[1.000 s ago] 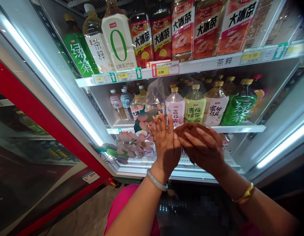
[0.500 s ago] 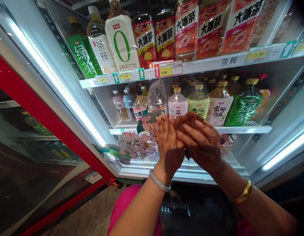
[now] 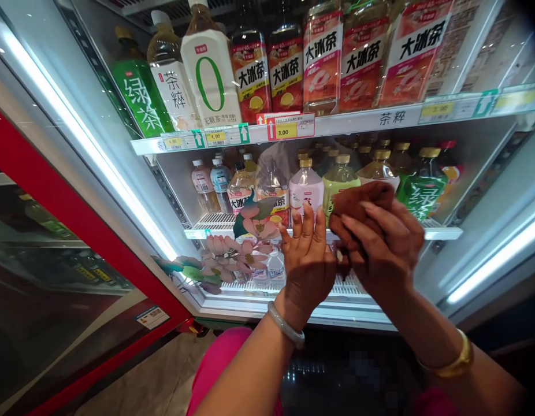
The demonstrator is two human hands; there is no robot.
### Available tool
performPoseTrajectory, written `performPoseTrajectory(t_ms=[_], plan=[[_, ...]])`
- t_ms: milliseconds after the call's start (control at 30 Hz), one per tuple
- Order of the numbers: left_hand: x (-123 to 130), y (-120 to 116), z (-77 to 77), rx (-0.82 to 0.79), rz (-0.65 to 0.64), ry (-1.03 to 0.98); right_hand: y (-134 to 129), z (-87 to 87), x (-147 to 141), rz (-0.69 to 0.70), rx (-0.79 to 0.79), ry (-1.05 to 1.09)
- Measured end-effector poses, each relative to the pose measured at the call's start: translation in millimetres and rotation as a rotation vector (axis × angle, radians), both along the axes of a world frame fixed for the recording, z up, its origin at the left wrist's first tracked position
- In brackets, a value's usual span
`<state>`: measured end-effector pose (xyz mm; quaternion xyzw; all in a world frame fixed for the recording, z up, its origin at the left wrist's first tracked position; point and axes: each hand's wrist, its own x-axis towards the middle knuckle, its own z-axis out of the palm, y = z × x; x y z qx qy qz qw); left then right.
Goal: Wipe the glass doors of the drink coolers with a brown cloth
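Brown cloth, bunched, seemingly slants lengthwise up rightward, pinched in right fingers; left fingers slightly spread.

White upper shelf and white slatted middle shelf were both stocked.
Upper held tall red-labelled plastic bottles; middle held a gold-capped, pale-pink-labelled plastic bottle among others.

The only view comes from the person's head, close before a drinks cooler, facing forward and down. The front edge of the upper shelf slants up rightward and runs off the frame; the lower shelf shows both front corners. The left hand and right hand are nearer than the shelves; the floor shows lower left.
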<state>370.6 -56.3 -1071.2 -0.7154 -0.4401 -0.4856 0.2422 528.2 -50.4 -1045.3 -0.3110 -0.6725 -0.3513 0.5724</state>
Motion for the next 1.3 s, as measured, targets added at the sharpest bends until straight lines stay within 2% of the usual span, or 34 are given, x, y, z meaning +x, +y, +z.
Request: performPoseTrajectory(t_ms=[67, 133, 233, 367, 500, 633, 767, 867, 933, 1000, 1133, 1233, 1300], plan=[[-2, 3, 1.0, 0.028, -0.013, -0.015, -3, -7.6, -9, 0.014, -0.018, -0.074], [-3, 5, 2.9, 0.043, -0.01, -0.023, -3, -16.7, -3, 0.019, -0.032, -0.161], [0, 4, 6.5, 0.03, 0.017, -0.026, 2, -23.5, 29, 0.008, -0.026, -0.243], [13, -2, 12.6, 0.03, 0.023, 0.025, 9, -12.9, 64, -0.066, 0.041, -0.17], [26, -2, 18.2, 0.028, -0.022, 0.052, 6, -1.1, 45, -0.084, 0.036, 0.051], [28, 0, 18.4, 0.051, -0.047, 0.005, 0, -7.6, 21, -0.008, -0.018, -0.046], [22, 0, 16.9, -0.001, -0.053, 0.05, 2, -20.5, 39, 0.036, -0.03, -0.201], [23, -2, 17.2, -0.022, -0.056, 0.047, 5, -19.3, 67, -0.012, -0.009, -0.252], [28, -3, 18.1, -0.021, -0.045, 0.017, 6, -11.9, 78, -0.068, 0.035, -0.181], [33, -3, 19.4, -0.028, -0.043, -0.02, 4, -2.3, 77, -0.105, 0.024, -0.045], [40, -3, 21.5, -0.043, -0.049, -0.068, -5, 8.0, 48, -0.113, -0.094, 0.145], [39, -3, 21.2, -0.033, -0.058, -0.058, -7, 1.2, 33, -0.039, -0.102, 0.01], [37, -2, 20.7, -0.025, -0.065, -0.045, -4, -6.1, 38, 0.029, -0.085, -0.137]])
